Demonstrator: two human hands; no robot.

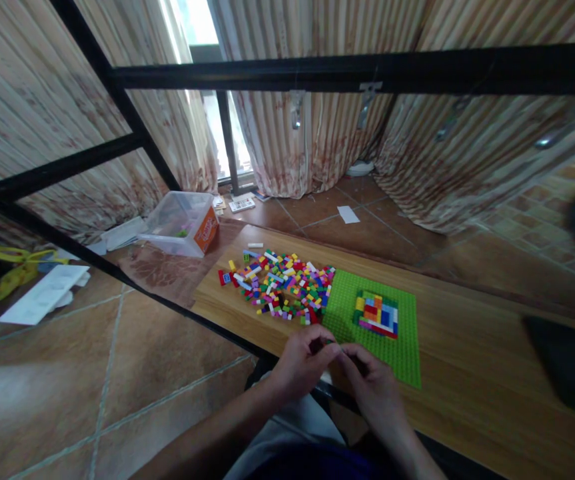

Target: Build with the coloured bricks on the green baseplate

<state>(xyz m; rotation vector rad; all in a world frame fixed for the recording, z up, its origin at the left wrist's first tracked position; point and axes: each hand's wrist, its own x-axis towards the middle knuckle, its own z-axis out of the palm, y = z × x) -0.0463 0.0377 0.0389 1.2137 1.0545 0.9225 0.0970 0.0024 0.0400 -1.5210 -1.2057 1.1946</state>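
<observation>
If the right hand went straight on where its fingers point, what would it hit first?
Probably the bare left hand; it and the bare right hand seem to meet at the fingertips, though depth is unclear.

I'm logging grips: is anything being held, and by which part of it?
A small green piece seems held where the left hand and right hand meet; which part of it is gripped cannot be told.

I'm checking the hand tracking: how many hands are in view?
2: the left hand by the near-left corner of the green baseplate, and the right hand just right of the left one. No others show.
</observation>
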